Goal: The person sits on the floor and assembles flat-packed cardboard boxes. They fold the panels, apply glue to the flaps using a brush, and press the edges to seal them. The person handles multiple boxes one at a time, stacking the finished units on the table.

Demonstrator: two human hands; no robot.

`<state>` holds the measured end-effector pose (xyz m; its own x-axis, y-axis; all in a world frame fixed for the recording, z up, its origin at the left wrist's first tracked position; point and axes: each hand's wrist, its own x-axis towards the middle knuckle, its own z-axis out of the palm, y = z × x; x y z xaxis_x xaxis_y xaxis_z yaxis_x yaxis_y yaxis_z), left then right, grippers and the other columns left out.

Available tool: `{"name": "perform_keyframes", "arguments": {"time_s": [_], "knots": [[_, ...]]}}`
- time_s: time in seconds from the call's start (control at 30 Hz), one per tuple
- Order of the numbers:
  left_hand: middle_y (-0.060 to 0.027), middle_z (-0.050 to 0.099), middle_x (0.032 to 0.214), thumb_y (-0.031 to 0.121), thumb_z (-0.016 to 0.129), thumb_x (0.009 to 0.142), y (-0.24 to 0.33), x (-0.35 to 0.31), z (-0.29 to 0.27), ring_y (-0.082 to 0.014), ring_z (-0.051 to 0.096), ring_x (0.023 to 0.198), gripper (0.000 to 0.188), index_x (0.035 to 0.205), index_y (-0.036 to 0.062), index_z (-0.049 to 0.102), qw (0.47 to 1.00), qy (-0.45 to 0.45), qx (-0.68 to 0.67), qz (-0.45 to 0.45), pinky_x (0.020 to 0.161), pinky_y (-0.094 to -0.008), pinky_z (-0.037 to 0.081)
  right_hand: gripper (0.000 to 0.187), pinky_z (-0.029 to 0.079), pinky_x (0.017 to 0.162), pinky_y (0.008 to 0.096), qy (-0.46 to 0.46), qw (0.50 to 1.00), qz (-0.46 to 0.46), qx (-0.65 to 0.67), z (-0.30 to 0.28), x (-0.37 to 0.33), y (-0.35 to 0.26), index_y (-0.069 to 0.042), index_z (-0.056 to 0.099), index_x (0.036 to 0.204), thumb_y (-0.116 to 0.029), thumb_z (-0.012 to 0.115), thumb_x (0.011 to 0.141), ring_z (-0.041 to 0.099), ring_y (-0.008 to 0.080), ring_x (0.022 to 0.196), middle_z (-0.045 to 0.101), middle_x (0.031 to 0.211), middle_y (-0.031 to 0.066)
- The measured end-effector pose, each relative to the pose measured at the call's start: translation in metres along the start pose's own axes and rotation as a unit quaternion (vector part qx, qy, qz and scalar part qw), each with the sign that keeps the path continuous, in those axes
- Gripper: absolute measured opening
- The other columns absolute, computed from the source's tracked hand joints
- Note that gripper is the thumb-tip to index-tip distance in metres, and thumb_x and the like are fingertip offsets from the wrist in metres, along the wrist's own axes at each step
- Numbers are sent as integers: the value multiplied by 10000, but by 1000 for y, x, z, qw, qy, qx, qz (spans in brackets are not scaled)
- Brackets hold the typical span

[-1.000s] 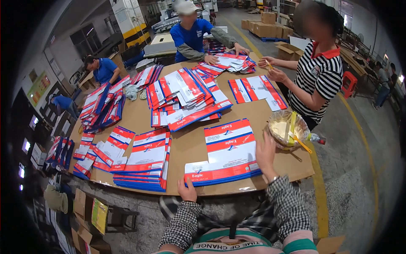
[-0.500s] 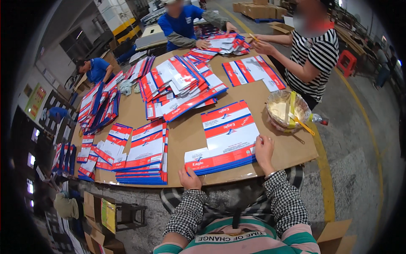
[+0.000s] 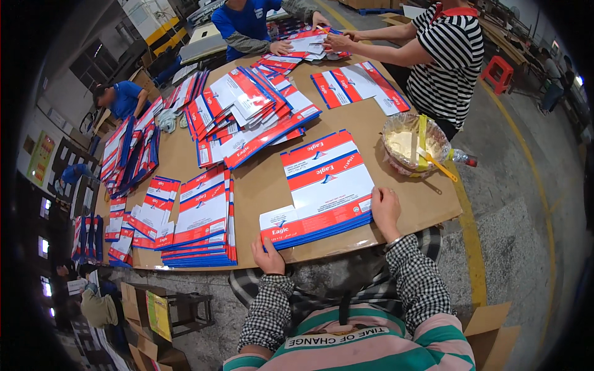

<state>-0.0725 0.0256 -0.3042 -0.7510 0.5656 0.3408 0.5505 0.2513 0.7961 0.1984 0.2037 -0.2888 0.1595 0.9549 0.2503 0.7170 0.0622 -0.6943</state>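
Observation:
A squared-up stack of flat printed cardboard sheets (image 3: 328, 185), red, white and blue with a notch at one corner, lies in front of me on the brown table. My left hand (image 3: 270, 256) is at the stack's near left corner, thumb and fingers against its edge. Around the right edge my right hand (image 3: 386, 210) curls, its fingers partly hidden by the hand itself. Both hands hold the stack between them at its sides. Left of it stands another stack of the same sheets (image 3: 201, 213), untouched by my hands.
Beyond are a jumbled pile of sheets (image 3: 247, 117) and one flat sheet (image 3: 359, 86). At right sits a plastic-lined bowl of pale paste (image 3: 405, 145) with a yellow-handled brush (image 3: 440, 168), beside a bottle (image 3: 463, 158). Co-workers stand across the table (image 3: 365, 244).
The view has shifted slightly. The co-worker in the striped shirt has reached forward to the sheets at the far side. My hands stay at the stack's sides.

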Motion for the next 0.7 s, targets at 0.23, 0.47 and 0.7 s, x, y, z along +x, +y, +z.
{"name": "perform_keyframes", "arguments": {"time_s": [0.23,0.47,0.7], "knots": [[-201,574,982,172,514,950,3,-1,4,-357,570,920,307,1124,-72,583,999,21,29,14,819,-412,451,275,456,687,457,16,1000,6,-6,-2,-1,-3,-45,627,816,-288,548,919,594,325,801,619,804,131],[-187,594,1022,187,508,963,7,0,2,-331,574,957,304,1115,-62,595,1000,9,16,-16,860,-391,444,285,451,707,452,32,999,5,42,-2,-3,0,-21,626,824,-261,523,936,590,340,807,624,827,149],[-183,590,1011,182,512,963,8,1,2,-323,575,947,300,1116,-63,596,1000,9,7,-18,853,-384,445,290,452,715,446,18,999,7,31,-5,-2,-5,-21,632,836,-267,516,938,595,341,812,627,830,154]]}}
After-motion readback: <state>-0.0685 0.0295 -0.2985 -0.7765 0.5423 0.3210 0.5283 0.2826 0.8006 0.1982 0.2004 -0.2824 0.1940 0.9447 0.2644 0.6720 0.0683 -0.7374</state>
